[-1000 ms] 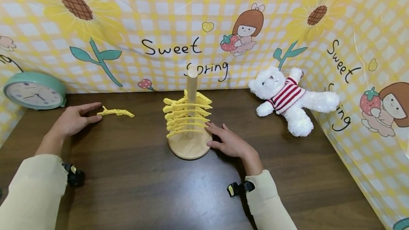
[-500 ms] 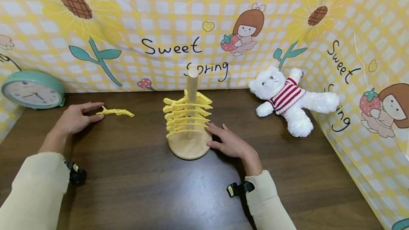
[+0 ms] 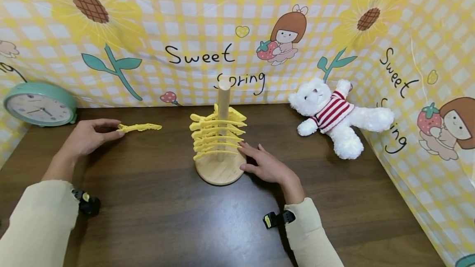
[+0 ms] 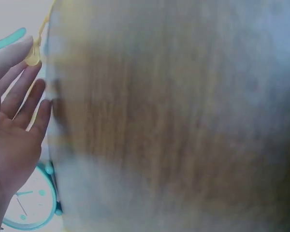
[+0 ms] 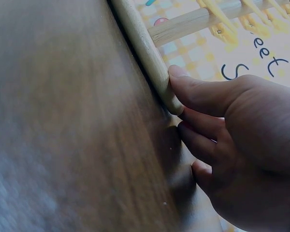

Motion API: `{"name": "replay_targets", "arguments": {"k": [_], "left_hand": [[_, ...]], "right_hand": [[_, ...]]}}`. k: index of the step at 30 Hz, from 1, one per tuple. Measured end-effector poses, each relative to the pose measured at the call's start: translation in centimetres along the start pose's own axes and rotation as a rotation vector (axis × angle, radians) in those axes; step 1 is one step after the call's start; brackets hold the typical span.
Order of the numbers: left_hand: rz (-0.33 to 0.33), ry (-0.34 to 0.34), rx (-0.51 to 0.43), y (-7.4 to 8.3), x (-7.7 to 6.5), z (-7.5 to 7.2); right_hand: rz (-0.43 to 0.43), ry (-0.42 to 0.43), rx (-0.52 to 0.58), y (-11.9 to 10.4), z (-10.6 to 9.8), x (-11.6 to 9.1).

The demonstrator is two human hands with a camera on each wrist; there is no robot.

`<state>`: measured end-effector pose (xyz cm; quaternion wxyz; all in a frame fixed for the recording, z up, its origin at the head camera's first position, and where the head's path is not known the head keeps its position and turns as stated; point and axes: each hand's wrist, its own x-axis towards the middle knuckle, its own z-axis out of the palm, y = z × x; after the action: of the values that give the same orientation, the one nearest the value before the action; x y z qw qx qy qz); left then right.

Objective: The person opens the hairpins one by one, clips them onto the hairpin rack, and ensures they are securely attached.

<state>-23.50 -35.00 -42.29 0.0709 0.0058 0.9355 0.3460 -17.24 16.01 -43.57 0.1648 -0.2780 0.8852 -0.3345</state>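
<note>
In the head view my left hand (image 3: pixel 89 137) pinches one end of a thin yellow plastic piece (image 3: pixel 142 127) between thumb and fingers, just over the table at the left. The left wrist view shows the rounded end of this piece (image 4: pixel 34 57) at the fingertips. A wooden stand (image 3: pixel 221 173) with a round base and upright pole stands in the middle. Several similar yellow pieces (image 3: pixel 217 129) are stacked around its pole. My right hand (image 3: pixel 269 166) touches the right rim of the base. In the right wrist view its thumb lies against the base edge (image 5: pixel 145 55).
A green alarm clock (image 3: pixel 41 106) stands at the back left. At the back right a white teddy bear (image 3: pixel 330 112) in a striped shirt lies on the brown table (image 3: pixel 178 226). A yellow checked cloth (image 3: pixel 200 7) covers the back and the right side.
The left thumb and fingers have closed on the end of the yellow piece. Its free tip has swung slightly up and to the right. The right hand and stand have not moved.
</note>
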Motion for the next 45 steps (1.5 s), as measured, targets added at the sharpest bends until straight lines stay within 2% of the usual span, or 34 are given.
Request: {"name": "replay_targets", "arguments": {"k": [5, 10, 18, 28, 32, 35, 40, 42, 45], "left_hand": [[0.023, 0.040, -0.037, 1.0, -0.5, 0.2], [0.062, 0.078, -0.131, 2.6, -1.1, 0.4], [0.083, 0.074, -0.258, 5.2, -2.1, 0.8], [0.097, 0.111, -0.358, 6.8, -3.2, 1.3], [0.118, 0.168, -0.414, 7.6, -3.9, 1.6], [0.157, 0.227, -0.510, 8.4, -4.5, 1.8], [0.299, 0.268, -0.765, 10.2, -5.5, 2.0], [0.361, 0.278, -0.825, 11.1, -5.9, 2.1], [0.437, 0.313, -0.851, 12.4, -6.7, 2.1]], "right_hand": [[0.000, -0.001, 0.001, -0.1, 0.0, 0.0], [0.010, -0.006, 0.002, -0.1, -0.1, 0.0], [0.019, -0.009, 0.008, -0.1, -0.2, -0.1], [0.010, -0.006, 0.012, -0.3, -0.1, -0.1], [0.012, 0.000, 0.022, -0.4, 0.0, -0.2], [0.008, -0.001, 0.016, -0.5, 0.0, -0.1], [0.013, -0.001, 0.022, -0.5, -0.1, -0.2], [0.018, 0.000, 0.024, -0.5, -0.1, -0.2], [0.015, -0.006, 0.018, -0.5, -0.1, -0.1]]}}
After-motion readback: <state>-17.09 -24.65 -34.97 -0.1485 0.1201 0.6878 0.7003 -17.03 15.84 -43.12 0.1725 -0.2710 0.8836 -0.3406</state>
